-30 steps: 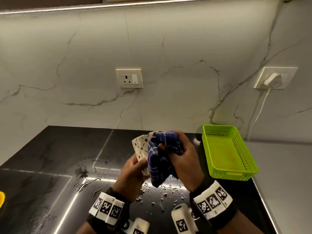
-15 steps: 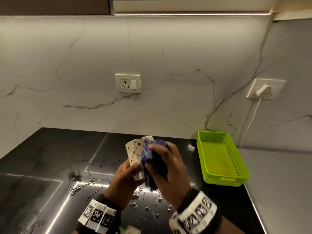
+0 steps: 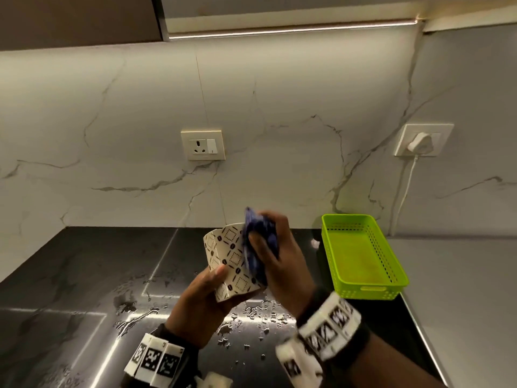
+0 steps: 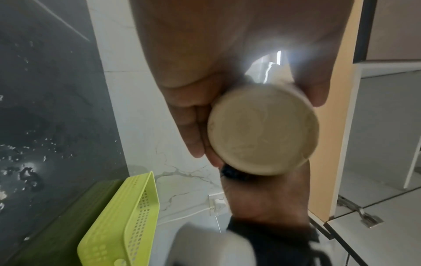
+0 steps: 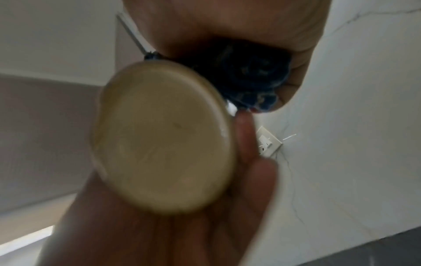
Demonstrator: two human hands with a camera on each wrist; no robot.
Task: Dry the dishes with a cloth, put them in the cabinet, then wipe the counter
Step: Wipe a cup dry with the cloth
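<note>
A white cup [image 3: 230,259] with a dark dotted pattern is held tilted above the wet black counter [image 3: 84,275]. My left hand [image 3: 205,298] grips it near the base, thumb on its side. My right hand [image 3: 275,261] clutches a bunched blue checked cloth [image 3: 258,242] and presses it against the cup's right side. The left wrist view shows the cup's round pale base [image 4: 262,129] between my left fingers [image 4: 193,126]. In the right wrist view the same base [image 5: 164,136] fills the middle, with the dark cloth [image 5: 248,79] bunched behind it.
A lime green perforated basket [image 3: 361,256] stands empty at the counter's right end, against the marble wall. Water drops [image 3: 251,315] lie on the counter under my hands. A wall socket [image 3: 202,145] sits behind, a plugged-in one [image 3: 422,140] to the right. Upper cabinet edge [image 3: 81,21] overhead.
Both hands have risen slightly with the cup. The cloth has slid from the cup's top to its right side, uncovering more of the pattern. The head view has tilted upward.
</note>
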